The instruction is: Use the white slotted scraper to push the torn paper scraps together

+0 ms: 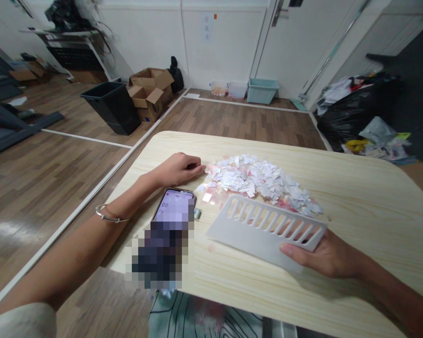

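My right hand point(324, 256) grips a white slotted plastic panel point(246, 237) by its right end, thumb on the near face and the other fingers behind the slots. The panel is tilted over the table, close in front of a wide heap of small white paper pieces point(264, 180). Pinkish and clear bits show among the paper. Resting on the table at the heap's left end is my left hand point(178, 169), its fingers curled in and nothing visible in them. A phone point(174, 206), partly blurred out, lies below the left wrist, with a small pale greenish object point(197, 214) beside it.
The light wooden table point(356, 188) has rounded corners. Beyond it on the floor stand a black bin point(114, 108), cardboard boxes point(150, 96), and a light blue basket point(262, 90). Black bags and packaging point(356, 108) are heaped at the right. Patterned cloth point(172, 314) shows below the near edge.
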`<state>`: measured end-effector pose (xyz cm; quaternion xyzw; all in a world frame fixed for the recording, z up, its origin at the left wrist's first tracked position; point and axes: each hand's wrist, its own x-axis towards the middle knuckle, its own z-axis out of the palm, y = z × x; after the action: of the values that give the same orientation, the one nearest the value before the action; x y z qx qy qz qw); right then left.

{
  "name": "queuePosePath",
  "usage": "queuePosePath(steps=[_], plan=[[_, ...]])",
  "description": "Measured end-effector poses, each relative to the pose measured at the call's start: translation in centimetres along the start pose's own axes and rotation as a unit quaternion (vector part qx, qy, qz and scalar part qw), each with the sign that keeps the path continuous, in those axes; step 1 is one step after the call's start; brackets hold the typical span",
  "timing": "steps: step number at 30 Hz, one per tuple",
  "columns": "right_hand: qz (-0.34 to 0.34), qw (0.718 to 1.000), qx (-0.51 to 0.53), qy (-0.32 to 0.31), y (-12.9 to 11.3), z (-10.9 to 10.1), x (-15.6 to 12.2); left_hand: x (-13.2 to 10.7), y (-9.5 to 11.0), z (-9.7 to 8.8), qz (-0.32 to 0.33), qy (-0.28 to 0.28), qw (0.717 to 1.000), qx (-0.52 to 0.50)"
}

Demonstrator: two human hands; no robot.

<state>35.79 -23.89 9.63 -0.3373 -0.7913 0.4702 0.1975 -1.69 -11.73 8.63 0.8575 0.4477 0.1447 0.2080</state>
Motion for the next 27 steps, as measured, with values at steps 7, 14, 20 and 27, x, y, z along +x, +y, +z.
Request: queuePosePath(steps=[7, 14, 20, 27], plan=[[0.012, 0.998, -0.063, -0.005, 0.41, 0.16, 0.01, 0.08, -0.14, 0.17, 0.001, 0.006, 1.0, -0.002], [-0.024, 0.998, -0.062, -0.021, 0.25, -0.19, 0.19, 0.03, 0.04, 0.2, -0.004, -0.004, 1.0, -0.002], [-0.023, 0.998, -0.009, -0.053, 0.13, -0.45, 0.1, -0.05, 0.05, 0.07, -0.001, -0.007, 1.0, 0.005], [0.065, 0.997, -0.035, 0.02, 0.51, 0.15, 0.03, -0.3, 0.07, -0.27, 0.007, -0.002, 1.0, 0.009]])
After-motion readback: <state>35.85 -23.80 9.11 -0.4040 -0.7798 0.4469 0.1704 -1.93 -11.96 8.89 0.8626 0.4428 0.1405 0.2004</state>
